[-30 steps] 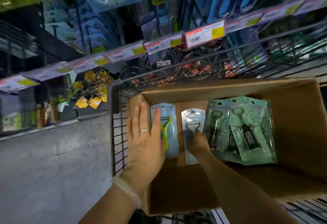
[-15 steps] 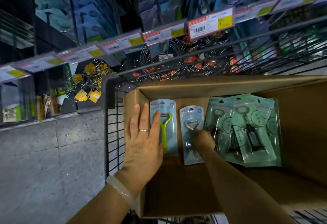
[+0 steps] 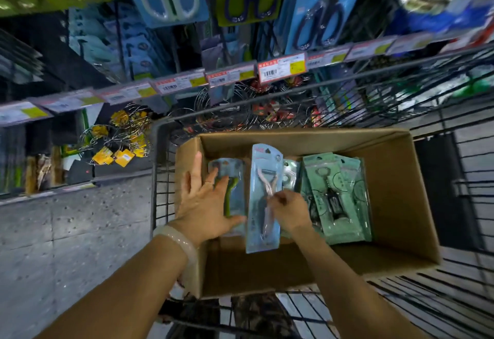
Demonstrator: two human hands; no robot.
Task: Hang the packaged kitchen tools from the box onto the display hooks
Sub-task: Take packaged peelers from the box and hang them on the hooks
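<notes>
One pale-blue carded peeler pack point(image 3: 263, 199) is pinched by the right hand point(image 3: 287, 209), lifting from the brown cardboard box point(image 3: 395, 205); the left hand point(image 3: 205, 202) lies flat, open, on a green-handled peeler pack point(image 3: 235, 191). Next, I'd say: find a hook.

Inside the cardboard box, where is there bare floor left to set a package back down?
Bare cardboard lies along the near wall of the box, below the packs, and on the right between the green corkscrew packs and the right wall. The far left is crowded: left hand, green peeler pack, lifted peeler pack.
</notes>
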